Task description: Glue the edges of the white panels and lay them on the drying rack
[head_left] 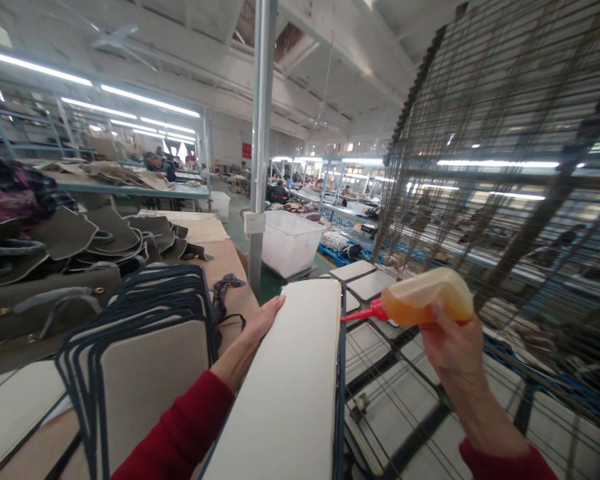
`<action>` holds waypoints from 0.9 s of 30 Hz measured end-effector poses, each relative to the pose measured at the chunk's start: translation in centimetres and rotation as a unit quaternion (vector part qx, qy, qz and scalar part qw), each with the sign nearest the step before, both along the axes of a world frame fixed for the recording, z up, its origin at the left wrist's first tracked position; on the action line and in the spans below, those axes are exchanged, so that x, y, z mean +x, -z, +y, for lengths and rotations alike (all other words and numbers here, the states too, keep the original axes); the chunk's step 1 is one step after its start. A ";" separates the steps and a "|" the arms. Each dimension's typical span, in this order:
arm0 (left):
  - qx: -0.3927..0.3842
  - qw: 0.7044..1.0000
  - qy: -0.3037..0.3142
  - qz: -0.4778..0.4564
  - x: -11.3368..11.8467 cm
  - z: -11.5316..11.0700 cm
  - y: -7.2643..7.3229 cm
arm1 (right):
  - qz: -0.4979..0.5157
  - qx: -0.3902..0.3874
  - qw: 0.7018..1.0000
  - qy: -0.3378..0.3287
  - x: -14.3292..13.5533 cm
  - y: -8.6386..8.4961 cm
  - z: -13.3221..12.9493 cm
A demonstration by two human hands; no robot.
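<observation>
Right hand (pixel 453 347) grips soft amber squeeze bottle (pixel 425 298) — red nozzle at flat cream panel (pixel 290 380).

red wall sign (pixel 247 151) — lettering unreadable, nothing else legible

Head-worn camera looks forward, close over the workbench (pixel 230 257), across the factory hall.

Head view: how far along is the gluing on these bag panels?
Looks done: panels already lie on the wire rack. In hand: the left hand steadies a cream panel while the right hand holds the glue bottle, red nozzle at the panel's edge. Left: seemingly the fanned stack of trimmed panels beside it.
</observation>
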State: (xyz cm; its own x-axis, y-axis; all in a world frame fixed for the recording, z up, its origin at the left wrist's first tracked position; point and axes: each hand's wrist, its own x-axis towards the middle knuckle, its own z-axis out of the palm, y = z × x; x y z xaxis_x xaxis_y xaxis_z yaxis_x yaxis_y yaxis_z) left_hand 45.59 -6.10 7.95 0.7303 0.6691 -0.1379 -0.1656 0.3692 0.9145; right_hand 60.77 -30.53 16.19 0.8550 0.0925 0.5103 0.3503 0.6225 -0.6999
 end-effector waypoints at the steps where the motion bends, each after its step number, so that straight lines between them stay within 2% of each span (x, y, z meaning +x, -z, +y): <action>1: -0.013 1.000 0.004 -0.004 0.0 0.0 0.1 | 0.002 -0.008 1.000 -0.006 -0.3 0.2 -0.2; 5: -0.050 0.999 0.018 -0.010 0.2 -0.1 0.3 | 0.006 -0.041 0.999 -0.025 -2.0 0.9 -1.2; 11: -0.057 0.998 0.004 -0.005 0.4 -0.1 0.3 | 0.007 -0.068 0.997 -0.041 -4.1 1.6 -2.3; 19: -0.098 0.994 0.040 -0.017 0.2 -0.2 0.2 | 0.054 -0.087 0.994 -0.033 -5.9 2.4 -3.8; 27: -0.132 0.991 0.029 -0.021 0.2 -0.2 0.1 | 0.095 -0.095 0.989 -0.052 -7.2 3.5 -5.1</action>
State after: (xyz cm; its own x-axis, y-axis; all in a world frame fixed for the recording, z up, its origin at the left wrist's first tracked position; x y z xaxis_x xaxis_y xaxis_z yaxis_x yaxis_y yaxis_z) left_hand 45.77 -6.30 7.82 0.7751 0.5707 -0.2712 -0.1731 0.6045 0.7775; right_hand 53.53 -35.58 12.74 0.9148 0.2644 0.3052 0.1412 0.4986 -0.8552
